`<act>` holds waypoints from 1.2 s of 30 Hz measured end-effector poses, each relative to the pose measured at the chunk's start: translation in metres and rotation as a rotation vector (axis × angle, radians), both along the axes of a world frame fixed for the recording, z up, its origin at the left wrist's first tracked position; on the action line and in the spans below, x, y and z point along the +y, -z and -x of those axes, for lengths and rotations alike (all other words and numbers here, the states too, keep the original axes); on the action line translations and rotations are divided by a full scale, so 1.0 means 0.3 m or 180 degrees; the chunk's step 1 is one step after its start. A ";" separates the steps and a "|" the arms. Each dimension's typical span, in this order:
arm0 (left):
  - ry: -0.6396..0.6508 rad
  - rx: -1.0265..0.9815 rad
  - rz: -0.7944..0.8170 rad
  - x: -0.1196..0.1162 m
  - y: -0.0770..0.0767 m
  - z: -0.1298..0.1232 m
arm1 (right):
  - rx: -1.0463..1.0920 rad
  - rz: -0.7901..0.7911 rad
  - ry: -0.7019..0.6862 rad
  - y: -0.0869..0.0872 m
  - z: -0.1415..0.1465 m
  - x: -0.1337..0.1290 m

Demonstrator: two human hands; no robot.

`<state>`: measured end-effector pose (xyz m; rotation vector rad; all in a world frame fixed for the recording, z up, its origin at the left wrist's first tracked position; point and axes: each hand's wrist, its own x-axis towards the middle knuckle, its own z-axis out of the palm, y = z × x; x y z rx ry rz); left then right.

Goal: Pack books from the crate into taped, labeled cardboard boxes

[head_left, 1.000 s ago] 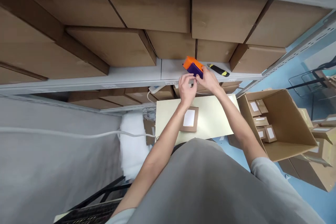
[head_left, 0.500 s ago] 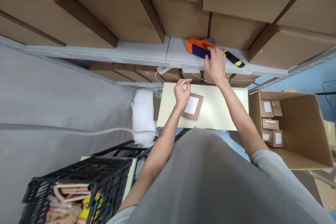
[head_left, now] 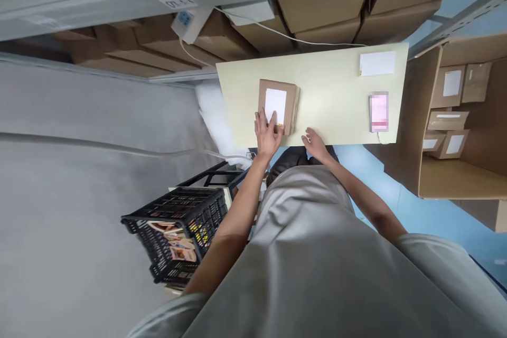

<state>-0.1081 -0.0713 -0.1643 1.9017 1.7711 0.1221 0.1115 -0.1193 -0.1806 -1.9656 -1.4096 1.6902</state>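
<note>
A small brown cardboard box [head_left: 293, 96] with a white label [head_left: 276, 100] lies on the left part of the pale table [head_left: 332, 84]. My left hand [head_left: 268, 134] rests on the box's near edge and label, fingers spread. To the right of the box, at the table's front edge, is my right hand [head_left: 315, 143], its fingers slightly curled and apart, with nothing in it. A pink-screened phone [head_left: 379, 112] and a white paper [head_left: 377, 64] lie at the table's right end.
A large open carton [head_left: 430, 169] with several small labelled boxes [head_left: 451, 82] stands at the right. Brown boxes [head_left: 320, 8] fill the shelf behind, where a white cable runs. A black crate [head_left: 174, 211] and a white bundle [head_left: 214, 111] are at the left.
The view has tilted down. My right hand has come back from the orange-and-black tool on the shelf to the table's front edge. My left hand has opened and come down onto the box.
</note>
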 end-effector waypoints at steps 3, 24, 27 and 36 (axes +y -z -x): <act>0.0000 0.0072 -0.0058 -0.019 0.029 0.012 | 0.0280 0.0248 -0.0156 0.029 0.019 -0.033; -0.0256 0.0190 -0.0032 -0.188 0.065 -0.117 | 0.0965 0.0002 0.0157 0.090 0.022 0.009; -0.0288 0.0121 0.0123 -0.181 0.047 -0.124 | 0.1018 -0.0048 0.0157 0.120 0.030 0.031; -0.0306 0.0094 0.0347 -0.157 -0.036 -0.145 | 0.1102 -0.0256 0.0345 0.140 0.058 0.049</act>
